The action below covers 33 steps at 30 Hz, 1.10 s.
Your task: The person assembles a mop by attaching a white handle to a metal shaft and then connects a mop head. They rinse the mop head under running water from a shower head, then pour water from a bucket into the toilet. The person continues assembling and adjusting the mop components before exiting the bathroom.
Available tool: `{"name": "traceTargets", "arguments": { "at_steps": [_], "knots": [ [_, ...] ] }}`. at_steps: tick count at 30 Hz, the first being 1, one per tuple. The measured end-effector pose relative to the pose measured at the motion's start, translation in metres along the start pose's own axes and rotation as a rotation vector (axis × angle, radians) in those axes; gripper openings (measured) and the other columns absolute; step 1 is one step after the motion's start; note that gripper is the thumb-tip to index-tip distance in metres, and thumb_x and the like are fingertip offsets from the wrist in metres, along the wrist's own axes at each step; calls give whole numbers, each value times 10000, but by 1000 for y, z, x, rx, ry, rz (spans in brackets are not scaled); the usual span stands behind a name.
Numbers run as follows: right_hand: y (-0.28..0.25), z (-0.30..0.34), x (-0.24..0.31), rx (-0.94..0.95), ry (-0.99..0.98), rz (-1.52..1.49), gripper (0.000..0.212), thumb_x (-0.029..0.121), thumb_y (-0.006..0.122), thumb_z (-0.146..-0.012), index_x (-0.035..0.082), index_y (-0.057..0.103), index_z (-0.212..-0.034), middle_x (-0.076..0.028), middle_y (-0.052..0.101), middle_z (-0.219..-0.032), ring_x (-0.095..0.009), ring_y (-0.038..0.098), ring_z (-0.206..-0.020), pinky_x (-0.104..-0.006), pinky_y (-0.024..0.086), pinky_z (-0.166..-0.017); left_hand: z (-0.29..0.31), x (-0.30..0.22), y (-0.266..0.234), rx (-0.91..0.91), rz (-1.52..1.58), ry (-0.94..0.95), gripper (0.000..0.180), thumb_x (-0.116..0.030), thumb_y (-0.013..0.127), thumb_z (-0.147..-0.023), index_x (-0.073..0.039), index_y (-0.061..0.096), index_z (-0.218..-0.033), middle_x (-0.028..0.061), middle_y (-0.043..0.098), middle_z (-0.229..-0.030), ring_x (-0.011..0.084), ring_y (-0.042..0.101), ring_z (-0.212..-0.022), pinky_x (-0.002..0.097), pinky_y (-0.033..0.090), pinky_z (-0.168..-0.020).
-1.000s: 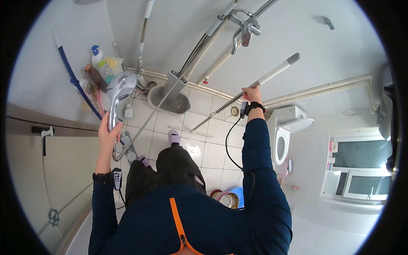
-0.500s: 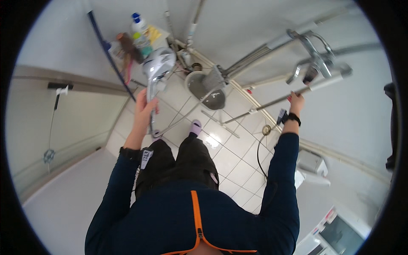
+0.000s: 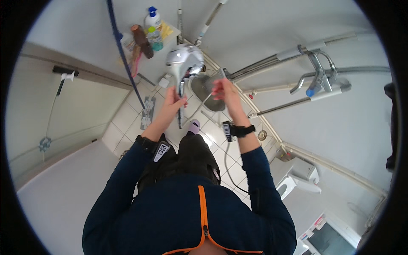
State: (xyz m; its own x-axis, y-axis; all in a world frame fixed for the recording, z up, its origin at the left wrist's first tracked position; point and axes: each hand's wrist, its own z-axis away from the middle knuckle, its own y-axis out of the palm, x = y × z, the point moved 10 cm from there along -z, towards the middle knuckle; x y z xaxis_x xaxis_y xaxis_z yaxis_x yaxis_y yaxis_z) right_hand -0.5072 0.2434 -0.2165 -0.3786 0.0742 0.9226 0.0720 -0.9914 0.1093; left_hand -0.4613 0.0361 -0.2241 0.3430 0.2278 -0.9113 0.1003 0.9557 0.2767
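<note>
My left hand [image 3: 171, 107] is closed round the handle of a chrome shower head [image 3: 185, 58], which points upward away from me. A pale hose [image 3: 199, 109] runs from the lower end of the handle toward the wall and passes behind my right hand. My right hand [image 3: 227, 92] hangs over a bucket [image 3: 217, 108] of greyish water, to the right of the shower head. Its fingers are loosely bent and apart, with nothing visible in them. A chrome mixer tap [image 3: 316, 76] is on the wall at the right.
Bottles, among them a white pump bottle [image 3: 153, 20] and a brown bottle [image 3: 142, 41], stand on a ledge at the far left. A blue pole [image 3: 121, 46] leans beside them. Pipes [image 3: 284, 106] run along the right wall. A toilet [image 3: 289, 185] is at the lower right.
My right hand has let go of the pipe below the tap and come left, over the bucket. The left hand has carried the shower head a little to the right.
</note>
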Motion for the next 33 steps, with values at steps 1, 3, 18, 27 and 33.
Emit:
{"name": "traceTargets", "arguments": {
  "at_steps": [1,3,18,27,33],
  "knots": [
    [37,-6,4,96,-28,-98,446,425,361,-992,42,586,-1025,-55,599,-852,-152,591,-782,-285,482,-670,-1,2,3,16,-29,28,388,-65,536,-897,-79,354,-1239,40,519,-928,126,543,-805,247,454,-717],
    [77,-13,-14,80,114,-315,407,388,324,-989,51,550,-1013,-69,595,-876,-178,573,-796,-326,463,-685,0,7,6,10,-63,69,399,-48,544,-891,-70,351,-1239,39,497,-893,124,530,-790,253,451,-701],
    [154,-2,-23,169,210,-734,448,421,317,-946,66,494,-1155,-124,593,-1029,-301,567,-957,-460,455,-884,24,-16,-10,-24,-125,178,424,-48,571,-862,-17,315,-1199,66,435,-827,174,477,-785,308,417,-734],
    [169,-2,-34,183,185,-592,329,236,316,-978,58,506,-1179,-94,586,-1094,-226,549,-1013,-345,434,-911,25,-11,-25,4,-181,200,300,-42,573,-851,-20,332,-1028,104,443,-835,216,488,-775,354,408,-702],
    [159,1,-49,71,189,-416,323,242,336,-993,59,503,-1200,-88,583,-1094,-207,550,-1019,-361,444,-905,22,-9,-25,39,-130,240,453,-37,565,-851,13,310,-1222,162,519,-1008,268,544,-962,368,425,-856]
  ]
}}
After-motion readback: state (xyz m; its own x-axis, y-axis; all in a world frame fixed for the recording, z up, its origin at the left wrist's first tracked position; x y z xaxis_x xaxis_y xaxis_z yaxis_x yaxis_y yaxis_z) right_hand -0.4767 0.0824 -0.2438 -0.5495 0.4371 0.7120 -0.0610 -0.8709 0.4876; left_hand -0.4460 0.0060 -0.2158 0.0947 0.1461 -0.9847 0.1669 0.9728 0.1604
